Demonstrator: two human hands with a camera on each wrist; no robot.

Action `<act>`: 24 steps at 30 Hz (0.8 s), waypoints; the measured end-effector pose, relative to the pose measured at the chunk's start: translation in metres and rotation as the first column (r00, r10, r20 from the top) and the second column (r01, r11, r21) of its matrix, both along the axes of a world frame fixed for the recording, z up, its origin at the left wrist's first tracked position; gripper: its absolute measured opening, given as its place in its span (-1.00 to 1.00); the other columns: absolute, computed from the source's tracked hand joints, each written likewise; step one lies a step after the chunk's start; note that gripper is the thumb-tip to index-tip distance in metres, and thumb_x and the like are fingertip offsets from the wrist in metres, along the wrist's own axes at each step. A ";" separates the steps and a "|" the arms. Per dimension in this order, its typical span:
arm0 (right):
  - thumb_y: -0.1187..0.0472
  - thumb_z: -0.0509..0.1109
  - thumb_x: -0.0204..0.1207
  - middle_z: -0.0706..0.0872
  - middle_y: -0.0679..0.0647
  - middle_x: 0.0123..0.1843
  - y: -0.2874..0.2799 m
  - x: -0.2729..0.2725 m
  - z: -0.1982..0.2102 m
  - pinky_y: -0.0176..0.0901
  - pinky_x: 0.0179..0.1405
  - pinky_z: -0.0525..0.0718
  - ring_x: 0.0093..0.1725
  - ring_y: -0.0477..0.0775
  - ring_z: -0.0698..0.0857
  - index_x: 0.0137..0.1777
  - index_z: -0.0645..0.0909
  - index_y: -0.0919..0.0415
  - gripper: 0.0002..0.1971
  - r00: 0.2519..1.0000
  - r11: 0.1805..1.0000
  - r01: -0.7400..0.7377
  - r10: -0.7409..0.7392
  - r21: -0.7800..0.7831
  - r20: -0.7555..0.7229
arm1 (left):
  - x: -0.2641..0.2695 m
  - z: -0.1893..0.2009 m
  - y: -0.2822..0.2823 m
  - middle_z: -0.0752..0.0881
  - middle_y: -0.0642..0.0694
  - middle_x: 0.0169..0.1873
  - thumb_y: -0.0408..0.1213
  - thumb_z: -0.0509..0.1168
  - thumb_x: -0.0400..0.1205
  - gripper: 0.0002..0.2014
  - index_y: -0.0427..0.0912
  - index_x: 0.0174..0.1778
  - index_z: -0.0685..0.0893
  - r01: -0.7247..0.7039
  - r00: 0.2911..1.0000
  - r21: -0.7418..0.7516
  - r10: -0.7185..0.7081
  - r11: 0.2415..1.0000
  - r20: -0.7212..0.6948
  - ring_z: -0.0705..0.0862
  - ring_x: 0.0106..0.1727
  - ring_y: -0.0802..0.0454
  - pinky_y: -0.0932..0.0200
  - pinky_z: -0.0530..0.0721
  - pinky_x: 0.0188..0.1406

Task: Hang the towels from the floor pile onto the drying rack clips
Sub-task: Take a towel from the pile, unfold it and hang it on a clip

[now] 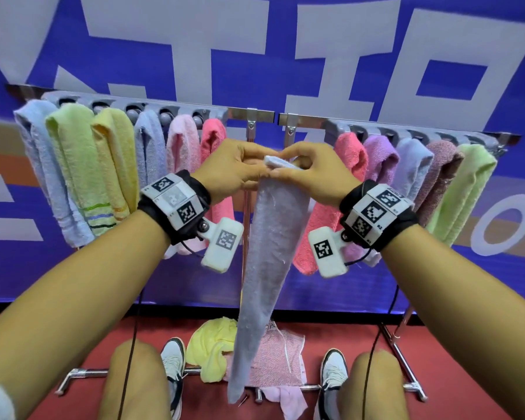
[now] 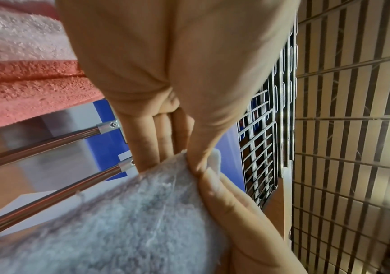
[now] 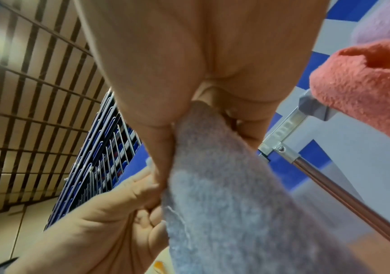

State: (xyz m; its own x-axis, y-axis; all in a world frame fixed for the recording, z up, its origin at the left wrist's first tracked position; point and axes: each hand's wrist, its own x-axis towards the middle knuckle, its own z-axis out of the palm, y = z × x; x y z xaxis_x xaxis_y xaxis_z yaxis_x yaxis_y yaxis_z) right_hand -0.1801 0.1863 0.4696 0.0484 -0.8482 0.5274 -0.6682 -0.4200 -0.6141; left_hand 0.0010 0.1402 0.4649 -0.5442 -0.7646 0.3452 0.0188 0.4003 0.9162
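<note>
Overhead, the head view shows the left hand (image 1: 234, 168) and right hand (image 1: 309, 171) pinching the top corner of a pale lilac towel (image 1: 270, 237) just in front of the rack (image 1: 264, 116), in the gap between its two rows of hung towels. The cloth drops in a long limp taper toward the pile (image 1: 225, 347) on the floor below the rack, so it looks light, soft and floppy; the bunched corner is the sensible place to hold it for a clip.

From the left wrist, the fingers (image 2: 163, 137) and thumb curl onto fuzzy terry cloth with loose fibres, beside smooth metal rack tubes.

From the right wrist, the thumb and fingers (image 3: 250, 129) squeeze a narrow fold of the same napped towel, with the left hand's fingertips touching it. A coral towel (image 3: 362, 87), thick and looped, hangs on the rack close by.
</note>
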 end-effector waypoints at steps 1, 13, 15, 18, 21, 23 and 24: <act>0.02 0.61 0.43 0.82 0.13 -0.15 0.000 0.001 0.003 -0.13 -0.17 0.68 -0.22 -0.11 0.70 0.02 0.76 0.23 -0.69 1.000 1.000 -0.018 0.018 -0.011 0.001 | 0.002 0.003 -0.002 0.83 -0.25 -0.02 -0.51 0.42 0.60 -0.68 -0.32 0.29 0.67 -0.011 1.000 0.026 0.012 1.000 -0.010 0.82 0.01 -0.02 0.11 0.78 -0.09; 0.13 0.40 0.61 0.72 -0.03 -0.20 -0.014 0.027 0.049 -0.30 -0.18 0.62 -0.23 -0.19 0.63 -0.09 0.63 0.16 -0.88 0.996 0.989 0.033 -0.045 -0.142 -0.079 | 0.002 -0.029 -0.013 0.80 -0.31 0.10 -0.47 0.58 0.38 -0.61 -0.29 0.13 0.74 0.155 0.988 0.189 -0.151 0.970 -0.036 0.77 0.07 -0.15 -0.09 0.73 0.17; 0.13 0.38 0.63 0.65 -0.15 -0.24 -0.015 0.024 0.061 -0.48 -0.27 0.49 -0.29 -0.33 0.57 -0.10 0.60 0.14 -0.88 0.989 0.979 0.114 -0.127 -0.167 -0.072 | -0.001 -0.049 -0.015 0.79 -0.32 0.12 -0.55 0.55 0.41 -0.62 -0.30 0.15 0.75 0.177 0.984 0.244 -0.179 0.953 -0.014 0.78 0.07 -0.14 -0.03 0.76 0.15; 0.09 0.38 0.63 0.63 -0.13 -0.22 -0.018 0.003 0.073 -0.38 -0.25 0.50 -0.23 -0.19 0.59 -0.08 0.61 0.16 -0.85 0.962 0.947 0.266 -0.272 -0.183 -0.009 | 0.002 -0.076 -0.021 0.83 -0.28 0.05 -0.42 0.61 0.35 -0.64 -0.30 0.07 0.81 0.217 0.968 0.345 -0.248 0.913 0.048 0.80 -0.02 -0.10 0.04 0.76 0.03; 0.01 0.41 0.59 0.69 -0.04 -0.19 -0.017 -0.032 0.071 -0.21 -0.12 0.62 -0.16 -0.05 0.65 -0.08 0.63 0.15 -0.80 0.899 0.886 0.431 -0.404 -0.172 0.169 | 0.008 -0.092 -0.028 0.82 -0.31 -0.01 -0.04 0.74 0.09 -0.39 -0.32 -0.03 0.84 0.218 0.952 0.402 -0.284 0.890 0.113 0.76 -0.05 -0.14 0.00 0.68 0.05; -0.02 0.41 0.58 0.70 -0.01 -0.18 -0.011 -0.056 0.065 -0.15 -0.07 0.62 -0.13 0.01 0.66 -0.07 0.66 0.19 -0.75 0.816 0.807 0.568 -0.525 -0.163 0.241 | 0.013 -0.090 -0.032 0.82 -0.30 -0.12 0.00 0.74 0.05 -0.35 -0.37 -0.08 0.81 0.215 0.953 0.423 -0.284 0.880 0.105 0.77 -0.17 -0.10 0.06 0.68 -0.07; -0.03 0.40 0.58 0.71 0.02 -0.16 -0.006 -0.067 0.060 -0.14 -0.02 0.62 -0.10 0.04 0.67 -0.06 0.67 0.20 -0.74 0.763 0.759 0.636 -0.592 -0.141 0.259 | 0.015 -0.086 -0.033 0.82 -0.26 -0.21 -0.03 0.73 0.11 -0.44 -0.37 -0.15 0.81 0.227 0.948 0.421 -0.298 0.878 0.110 0.78 -0.25 -0.05 0.15 0.70 -0.18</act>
State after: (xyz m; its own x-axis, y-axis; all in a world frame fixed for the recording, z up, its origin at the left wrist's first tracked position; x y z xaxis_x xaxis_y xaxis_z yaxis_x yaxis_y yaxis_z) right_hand -0.2469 0.1807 0.5299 -0.5624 -0.5286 0.6358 -0.7075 -0.0903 -0.7009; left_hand 0.0159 0.1068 0.3792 -0.7661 -0.6388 -0.0710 -0.0947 0.0030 0.9955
